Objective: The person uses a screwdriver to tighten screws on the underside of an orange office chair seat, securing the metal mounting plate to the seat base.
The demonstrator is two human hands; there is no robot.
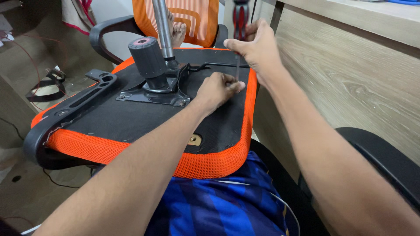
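Upturned orange seat [144, 148] lay across the person's lap. Right hand [258, 46] gripped a screwdriver [239, 22] upright; left hand [217, 88], fingers pinched shut, steadied its tip just below. Mounting plate [153, 94] sat fitted beside them; this fastener appeared unfinished.

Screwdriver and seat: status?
Right hand grips screwdriver, upright. Left hand pinches at its tip on upturned seat. Armrest and metal post clear of hands.

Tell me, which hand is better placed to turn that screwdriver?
The right hand, probably: it already grips the screwdriver by its handle, upright over the seat underside. The left hand is fisted low at the shaft's tip, seemingly steadying it.
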